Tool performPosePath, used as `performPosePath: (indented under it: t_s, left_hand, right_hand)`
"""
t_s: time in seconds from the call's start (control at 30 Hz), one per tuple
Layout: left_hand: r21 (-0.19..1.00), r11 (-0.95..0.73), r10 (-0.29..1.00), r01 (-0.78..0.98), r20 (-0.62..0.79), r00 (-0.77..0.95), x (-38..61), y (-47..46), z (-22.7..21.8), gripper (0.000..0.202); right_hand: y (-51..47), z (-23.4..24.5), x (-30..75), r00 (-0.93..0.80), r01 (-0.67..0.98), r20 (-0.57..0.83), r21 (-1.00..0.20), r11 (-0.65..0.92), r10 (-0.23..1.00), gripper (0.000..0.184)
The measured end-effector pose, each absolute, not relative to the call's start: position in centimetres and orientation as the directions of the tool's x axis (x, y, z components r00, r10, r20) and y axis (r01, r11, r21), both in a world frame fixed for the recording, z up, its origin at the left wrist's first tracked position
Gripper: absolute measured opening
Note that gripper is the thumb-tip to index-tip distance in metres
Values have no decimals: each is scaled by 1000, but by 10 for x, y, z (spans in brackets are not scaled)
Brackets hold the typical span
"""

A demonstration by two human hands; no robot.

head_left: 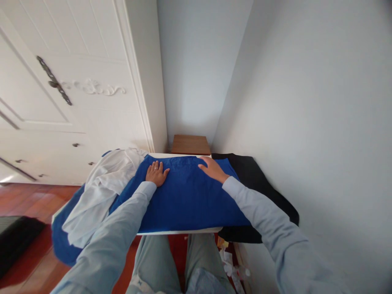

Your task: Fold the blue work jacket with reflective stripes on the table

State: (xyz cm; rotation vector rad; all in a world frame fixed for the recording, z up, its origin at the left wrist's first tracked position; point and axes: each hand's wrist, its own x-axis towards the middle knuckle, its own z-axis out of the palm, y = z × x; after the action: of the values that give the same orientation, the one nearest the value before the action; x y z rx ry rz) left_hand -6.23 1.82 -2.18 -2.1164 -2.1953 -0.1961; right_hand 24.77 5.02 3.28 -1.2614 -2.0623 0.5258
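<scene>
Blue cloth (183,200), perhaps a garment, lies spread over a narrow white board (159,155). My left hand (157,174) rests flat on its left part, fingers spread, with a ring on one finger. Near the far edge of the cloth, my right hand (213,169) has its fingers stretched out and thumb apart; whether it presses on the fabric I cannot tell. White crumpled cloth (104,179) is heaped at the left end, partly over the blue. Black cloth (255,175) hangs out at the right end, beneath the blue.
A white wardrobe (92,61) stands at the far left, a grey wall (306,102) rises close on the right. Behind the board is a brown wooden top (190,144). A black object (21,241) lies on the wooden floor (36,200). Papers (227,261) sit below the board.
</scene>
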Motion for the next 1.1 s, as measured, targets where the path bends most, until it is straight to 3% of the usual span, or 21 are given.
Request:
performPosePath:
  t_s: [0.1, 0.23, 0.63, 1.1]
  left_hand:
    - [41, 42, 990, 998, 130, -47, -62, 18, -21, 73]
    - [51, 51, 991, 997, 117, -57, -62, 17, -20, 73]
    - [76, 45, 988, 996, 146, -56, -62, 17, -25, 74]
    - [91, 43, 988, 995, 145, -56, -62, 17, -25, 73]
  right_hand:
    - [41, 20, 186, -653, 628, 277, -323, 708, 705, 59]
    - [44, -1, 137, -716, 668, 151, -136, 732, 682, 66]
    - [76, -20, 210, -573, 813, 24, -110, 571, 820, 72]
    - [79, -17, 332, -228, 974, -61, 1, 228, 972, 73]
